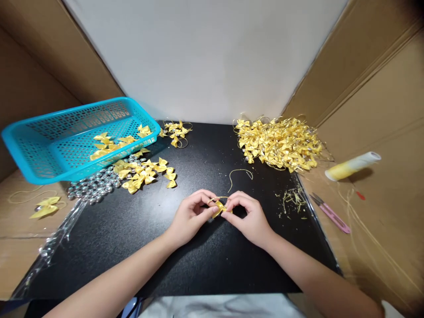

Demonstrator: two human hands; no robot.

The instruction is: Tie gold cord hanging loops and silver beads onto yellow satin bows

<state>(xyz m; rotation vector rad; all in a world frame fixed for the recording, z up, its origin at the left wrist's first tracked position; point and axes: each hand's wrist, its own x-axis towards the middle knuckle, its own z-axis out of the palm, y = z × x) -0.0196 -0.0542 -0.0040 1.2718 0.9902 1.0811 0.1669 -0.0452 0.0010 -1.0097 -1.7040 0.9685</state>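
Note:
Between my two hands, low over the black tabletop, is a yellow ribbon bow (219,208) with a thin gold cord (218,198) arching above it. My left hand (195,214) pinches the bow's left side with thumb and fingers. On the other side, my right hand (247,216) pinches near the bow's middle and right loop. Fingertips cover part of the bow, so its knot is not fully visible. A loose piece of gold cord (241,171) lies curled on the table just beyond my hands.
At left, a turquoise basket (43,174) holds yellow bows; more bows (142,174) and silver beads (96,185) lie beside it. A large heap of corded bows (281,143) is back right. Cord scraps (293,198), pink thread snips (331,214) and a thread spool (353,166) lie at right.

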